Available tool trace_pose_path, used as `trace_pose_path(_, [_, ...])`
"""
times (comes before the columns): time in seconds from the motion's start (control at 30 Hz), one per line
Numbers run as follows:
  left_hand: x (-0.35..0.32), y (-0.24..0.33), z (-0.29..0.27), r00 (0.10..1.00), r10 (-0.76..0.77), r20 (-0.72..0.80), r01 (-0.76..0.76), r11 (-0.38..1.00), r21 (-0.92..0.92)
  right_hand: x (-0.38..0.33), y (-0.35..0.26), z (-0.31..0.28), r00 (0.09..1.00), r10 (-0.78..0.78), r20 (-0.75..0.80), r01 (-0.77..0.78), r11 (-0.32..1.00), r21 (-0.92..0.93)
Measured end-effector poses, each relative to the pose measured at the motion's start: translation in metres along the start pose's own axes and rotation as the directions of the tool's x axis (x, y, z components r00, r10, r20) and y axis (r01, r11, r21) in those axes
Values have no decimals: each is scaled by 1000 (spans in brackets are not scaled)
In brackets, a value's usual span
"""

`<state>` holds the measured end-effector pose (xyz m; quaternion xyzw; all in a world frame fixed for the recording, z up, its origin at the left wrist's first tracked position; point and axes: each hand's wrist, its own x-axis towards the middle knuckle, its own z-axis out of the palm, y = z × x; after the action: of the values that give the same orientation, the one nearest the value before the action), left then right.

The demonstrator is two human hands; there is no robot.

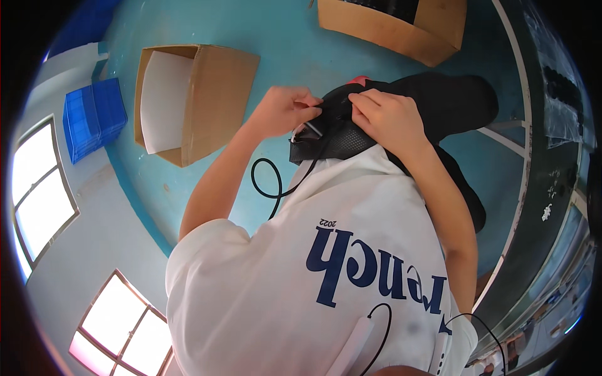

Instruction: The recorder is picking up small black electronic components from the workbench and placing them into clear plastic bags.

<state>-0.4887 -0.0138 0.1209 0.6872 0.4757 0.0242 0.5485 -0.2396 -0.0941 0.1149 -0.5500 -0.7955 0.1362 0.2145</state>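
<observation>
Over my lap, a piece of black material (335, 108) spans the gap between my hands. My left hand (285, 111) pinches its left side with thumb and fingers. On the other side, my right hand (390, 120) is closed with its fingertips at the material's upper right part. Just below lies a black mesh-patterned piece (348, 143), with a small grey bar-shaped part (313, 129) near my left fingertips. A black cable (280, 188) loops down to the left from there. Whether the black parts belong to one item I cannot make out.
A cardboard box (219, 103) holding a white sheet stands on the floor at left. Another cardboard box (389, 28) with black contents is ahead. Blue crates (94, 119) sit by the left wall. A dark table (552, 194) with plastic-wrapped black items (558, 94) runs along the right.
</observation>
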Motion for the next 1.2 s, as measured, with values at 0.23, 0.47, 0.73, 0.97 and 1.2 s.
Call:
trace_pose_path(0.23, [-2,-15,4,999,-34,13,34,998,-43,1,3,8,999,1,-52,5,993,116])
trace_pose_path(0.47, [-31,7,-37,972,-88,220,75,995,67,-1,8,5,996,82,-19,-76,975,206])
trace_pose_path(0.73, [-40,0,-42,960,-97,264,71,992,106,4,9,3,995,101,16,-101,954,282])
trace_pose_path(0.97, [-35,1,-26,961,-27,274,-7,993,122,12,2,6,1000,8,23,-10,996,87])
trace_pose_path(1.2, [-42,-11,-31,935,67,349,-51,997,-55,25,6,10,995,-63,74,65,998,-27])
